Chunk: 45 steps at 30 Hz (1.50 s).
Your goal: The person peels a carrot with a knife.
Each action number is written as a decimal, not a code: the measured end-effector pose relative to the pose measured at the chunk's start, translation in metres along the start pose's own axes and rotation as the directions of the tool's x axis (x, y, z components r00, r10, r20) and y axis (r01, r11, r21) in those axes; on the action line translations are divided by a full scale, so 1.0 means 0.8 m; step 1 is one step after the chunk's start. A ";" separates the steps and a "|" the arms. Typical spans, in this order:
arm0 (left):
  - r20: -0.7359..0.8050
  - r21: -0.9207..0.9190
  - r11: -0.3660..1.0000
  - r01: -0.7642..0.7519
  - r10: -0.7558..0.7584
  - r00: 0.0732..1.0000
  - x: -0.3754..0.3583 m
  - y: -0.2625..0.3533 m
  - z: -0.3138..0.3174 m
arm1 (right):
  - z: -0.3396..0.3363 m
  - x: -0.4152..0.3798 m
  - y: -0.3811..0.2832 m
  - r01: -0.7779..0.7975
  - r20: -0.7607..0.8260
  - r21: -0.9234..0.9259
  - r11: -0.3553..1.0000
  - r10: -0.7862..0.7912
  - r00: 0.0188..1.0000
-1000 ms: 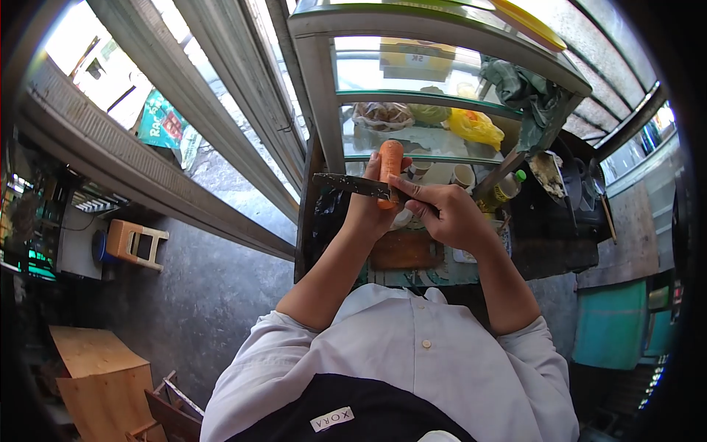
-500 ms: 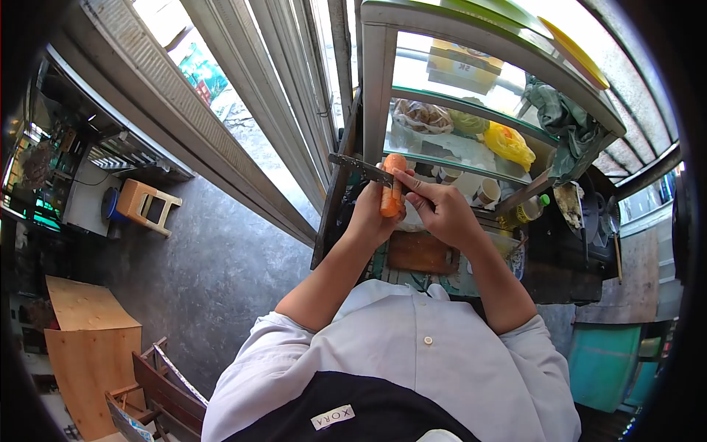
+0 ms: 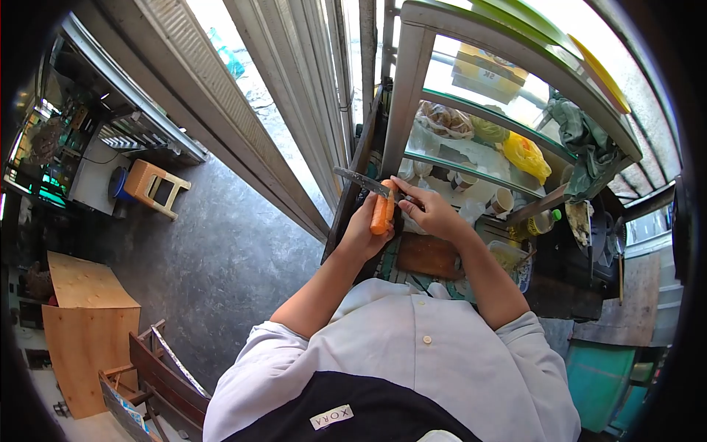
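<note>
A peeled-looking orange carrot (image 3: 380,215) is held in my left hand (image 3: 360,230), its fingers wrapped round the lower part. My right hand (image 3: 434,214) grips a dark knife (image 3: 361,179), whose blade lies across the upper part of the carrot and points to the left. The fingertips of my right hand are close beside the carrot. Below both hands, a brown wooden board (image 3: 428,255) rests on the counter.
Ahead stands a glass-shelved cabinet (image 3: 412,81) with a yellow bag (image 3: 526,158) and paper cups (image 3: 501,201). A bottle (image 3: 536,224) and a plastic container (image 3: 509,258) are to the right. An orange stool (image 3: 147,184) is on the floor at left.
The carrot and both hands have shifted slightly down, and the carrot is more tilted. The knife lies nearer its top end. The cabinet appears further right as the view turned.
</note>
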<state>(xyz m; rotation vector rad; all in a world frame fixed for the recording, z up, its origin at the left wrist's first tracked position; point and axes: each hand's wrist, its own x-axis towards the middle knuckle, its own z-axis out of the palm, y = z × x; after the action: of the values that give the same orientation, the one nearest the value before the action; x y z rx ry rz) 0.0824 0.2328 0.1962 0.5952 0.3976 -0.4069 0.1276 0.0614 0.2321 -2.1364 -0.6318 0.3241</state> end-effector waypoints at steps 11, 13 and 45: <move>0.174 -0.050 0.997 -0.063 0.071 0.982 0.006 -0.008 -0.065 | 0.047 0.025 0.045 -0.001 0.067 0.314 0.949 -0.021 0.998; 0.112 0.162 0.961 -0.225 0.209 0.971 0.012 -0.004 -0.071 | 0.044 0.024 0.028 -0.010 0.003 0.071 0.997 0.009 1.000; 0.284 0.884 0.195 -0.426 0.500 0.818 0.010 0.010 -0.076 | 0.039 -0.082 0.118 -0.237 -0.312 -0.507 0.829 0.080 0.947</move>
<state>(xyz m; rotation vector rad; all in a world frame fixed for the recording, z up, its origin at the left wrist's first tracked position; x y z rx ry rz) 0.0784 0.2735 0.1496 1.8560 -0.0408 0.0542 0.0890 -0.0010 0.1376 -2.7248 -0.4037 -0.0895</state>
